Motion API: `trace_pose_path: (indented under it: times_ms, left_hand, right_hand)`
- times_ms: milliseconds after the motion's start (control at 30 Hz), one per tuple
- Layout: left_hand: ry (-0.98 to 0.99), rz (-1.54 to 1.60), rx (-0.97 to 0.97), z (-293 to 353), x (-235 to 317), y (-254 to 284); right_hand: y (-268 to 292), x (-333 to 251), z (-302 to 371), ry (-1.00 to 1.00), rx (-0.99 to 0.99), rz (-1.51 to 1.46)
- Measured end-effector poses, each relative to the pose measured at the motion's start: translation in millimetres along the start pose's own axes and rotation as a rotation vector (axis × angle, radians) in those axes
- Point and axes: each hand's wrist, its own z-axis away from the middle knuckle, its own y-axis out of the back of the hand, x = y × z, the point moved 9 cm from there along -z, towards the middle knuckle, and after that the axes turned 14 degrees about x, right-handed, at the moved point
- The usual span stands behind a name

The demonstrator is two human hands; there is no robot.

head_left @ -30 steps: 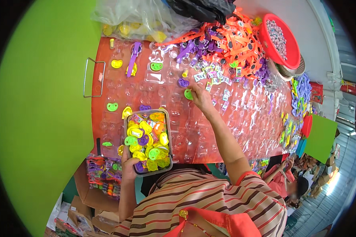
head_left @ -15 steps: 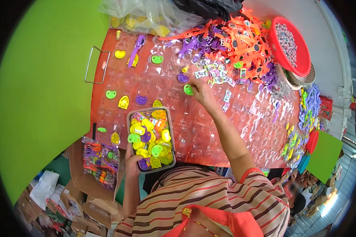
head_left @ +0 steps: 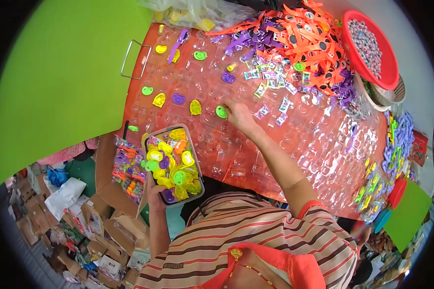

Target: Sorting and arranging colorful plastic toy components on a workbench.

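Note:
My left hand (head_left: pixel 155 193) grips the near left side of a clear plastic tub (head_left: pixel 194 156). It is filled with yellow, green and purple toy pacifiers and small wrapped packets. Above the red table, my right hand (head_left: pixel 238 117) has its fingertips closed at the edge of a green pacifier (head_left: pixel 221 111); the fingers are partly hidden. A yellow translucent piece (head_left: pixel 195 107) lies to its left, a purple pacifier (head_left: pixel 228 77) beyond it. Clear moulded blister trays (head_left: pixel 270 154) cover the tabletop, and several hold single coloured pieces.
Orange straps (head_left: pixel 308 43) are heaped at the back, with small wrapped packets (head_left: pixel 275 79) before them. A red basin (head_left: pixel 388 62) of beads stands back right. Left are a green board (head_left: pixel 67 72) and a wire stand (head_left: pixel 134 60). Cardboard boxes (head_left: pixel 115 192) sit lower left.
The view has shifted, so the table appears higher. Relative to the trays, my right hand and the green pacifier have moved left and nearer. The tub has also moved left and nearer.

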Motion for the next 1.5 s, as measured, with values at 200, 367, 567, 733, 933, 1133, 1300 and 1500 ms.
trace_pose_path:
  times_ms: [200,367,567,733,933,1133,1300,1500]
  left_hand:
    - [-0.027,0.056,0.026,33,-8,-5]
    - [0.018,0.102,-0.017,37,-15,4]
    - [0.055,0.039,0.025,19,-18,20]
    - [0.036,-0.068,-0.027,0,-20,30]
    - [0.046,-0.032,-0.114,-11,-25,30]
    - [0.046,-0.049,-0.141,-12,-27,21]
    - [0.084,-0.020,-0.133,-10,-37,28]
    - [0.124,0.038,-0.113,-8,-50,62]
  right_hand:
    - [-16,6,-10,0.042,0.035,-0.052]
    - [-10,9,-5,0.004,0.006,0.035]
    - [-38,-30,12,0.186,-0.068,0.069]
    - [-30,-71,23,0.216,-0.014,0.233]
    - [-57,-156,54,0.291,-0.174,0.008]
    - [-89,-167,63,0.108,-0.235,0.199]
    - [-95,-181,80,0.311,-0.030,0.109]
    - [-104,-199,109,0.459,-0.103,0.142]
